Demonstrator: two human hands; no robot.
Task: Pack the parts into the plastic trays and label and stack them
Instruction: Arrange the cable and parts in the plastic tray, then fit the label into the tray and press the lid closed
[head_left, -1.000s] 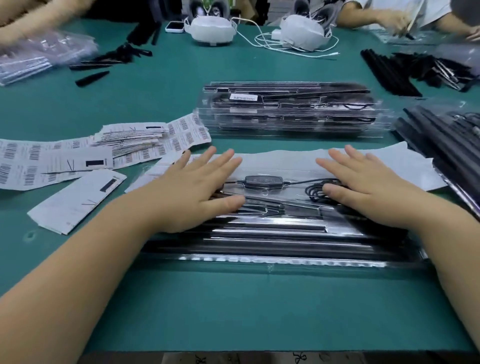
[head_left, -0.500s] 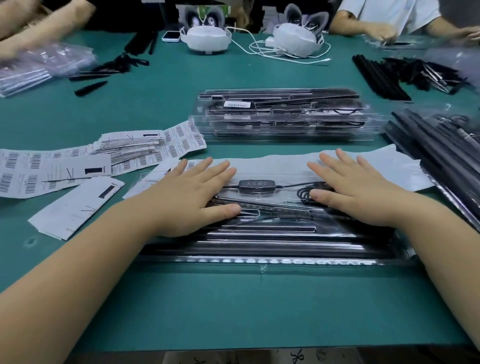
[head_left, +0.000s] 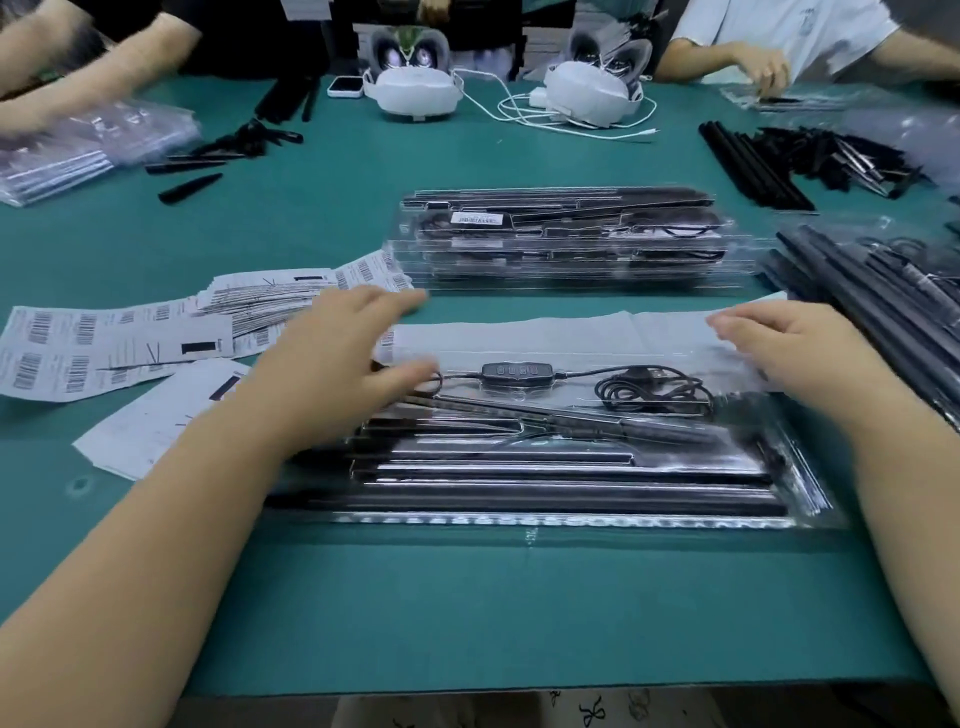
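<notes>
- The left hand (head_left: 337, 364) hovers over the left end of the clear plastic tray (head_left: 545, 467), fingers straight and loose, gripping nothing; it is blurred, and whether its thumb touches the lid is not clear.
- The right hand (head_left: 795, 353) sits at the tray's far right corner, fingers bent a little over the edge. Whether they pinch the edge or only rest there cannot be told.
- The tray lies near the person on the green table (head_left: 467, 597), already filled: long black rods (head_left: 519, 488) along the near side, a black cable with an inline controller (head_left: 511, 370) and a coil (head_left: 654, 395) on the far side.
- A white paper sheet (head_left: 545, 332) lies under the tray's far edge.
- The step in hand looks like seating the lid before labelling. To do it well, press along every edge, not just the middle, and keep the cable inside its pocket so nothing is trapped under the rim.
- The barcode label sheets (head_left: 104, 348) lie just left, within easy reach of the left hand.
- The stack of finished clear trays (head_left: 571, 244) stands beyond, its top one carrying a white label (head_left: 475, 219); match that label position, then set this tray square on the stack.
</notes>
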